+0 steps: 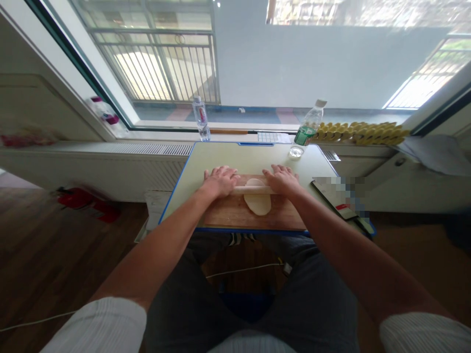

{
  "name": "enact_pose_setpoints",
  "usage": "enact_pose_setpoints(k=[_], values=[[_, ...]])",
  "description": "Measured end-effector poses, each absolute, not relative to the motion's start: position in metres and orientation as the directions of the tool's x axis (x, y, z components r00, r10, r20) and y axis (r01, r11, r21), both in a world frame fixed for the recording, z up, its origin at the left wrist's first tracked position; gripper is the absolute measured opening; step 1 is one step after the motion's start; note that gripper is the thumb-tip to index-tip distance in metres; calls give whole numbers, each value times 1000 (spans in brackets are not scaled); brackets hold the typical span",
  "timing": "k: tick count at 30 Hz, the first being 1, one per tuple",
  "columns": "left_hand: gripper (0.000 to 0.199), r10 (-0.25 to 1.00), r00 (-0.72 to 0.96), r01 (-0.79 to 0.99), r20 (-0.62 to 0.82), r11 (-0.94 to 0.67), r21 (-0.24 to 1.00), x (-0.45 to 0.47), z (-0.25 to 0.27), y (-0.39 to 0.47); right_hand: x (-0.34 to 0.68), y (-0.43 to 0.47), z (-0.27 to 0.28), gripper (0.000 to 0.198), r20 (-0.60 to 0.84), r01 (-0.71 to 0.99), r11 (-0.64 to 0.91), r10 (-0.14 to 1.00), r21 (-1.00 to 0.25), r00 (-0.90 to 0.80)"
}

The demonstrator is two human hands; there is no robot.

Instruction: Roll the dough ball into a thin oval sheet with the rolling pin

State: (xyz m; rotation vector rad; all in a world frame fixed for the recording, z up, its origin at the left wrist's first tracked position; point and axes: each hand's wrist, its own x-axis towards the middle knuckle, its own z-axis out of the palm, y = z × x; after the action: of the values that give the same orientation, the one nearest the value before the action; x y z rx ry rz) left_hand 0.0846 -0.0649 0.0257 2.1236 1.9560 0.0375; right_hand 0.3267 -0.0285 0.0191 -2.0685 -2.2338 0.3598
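Observation:
A pale rolling pin (258, 189) lies across a flattened oval of dough (259, 204) on a wooden board (224, 213). My left hand (222, 180) presses on the pin's left end, palm down, fingers stretched forward beyond it. Over the right end rests my right hand (282, 179), also palm down with its fingers extended and slightly spread. Both hands cover the pin's ends, so only its middle shows. The dough extends past the pin on both the far and near sides.
The board rests on a small blue-edged table (221, 157). A green-labelled bottle (307, 130) stands at its far right, near a dark flat object (333, 198). On the windowsill are another bottle (201, 119) and yellow items (362, 133). A red fire extinguisher (88, 203) is on the floor, left.

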Motion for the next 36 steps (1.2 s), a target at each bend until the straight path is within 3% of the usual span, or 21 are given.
enact_pose_setpoints(k=[4, 14, 26, 36], values=[[68, 986, 94, 981, -136, -68, 183, 91, 31, -93, 327, -57, 25, 74, -91, 952, 16, 995, -307, -46], [73, 993, 99, 978, -58, -86, 188, 96, 28, -138, 332, -106, 27, 65, -18, 969, 91, 995, -230, -98], [61, 997, 72, 970, -8, -68, 232, 86, 22, -72, 325, -36, 23, 70, -63, 958, 27, 997, -284, -47], [55, 999, 37, 968, -2, -35, 250, 81, 25, -30, 326, 2, 13, 73, 21, 957, 91, 996, -276, -89]])
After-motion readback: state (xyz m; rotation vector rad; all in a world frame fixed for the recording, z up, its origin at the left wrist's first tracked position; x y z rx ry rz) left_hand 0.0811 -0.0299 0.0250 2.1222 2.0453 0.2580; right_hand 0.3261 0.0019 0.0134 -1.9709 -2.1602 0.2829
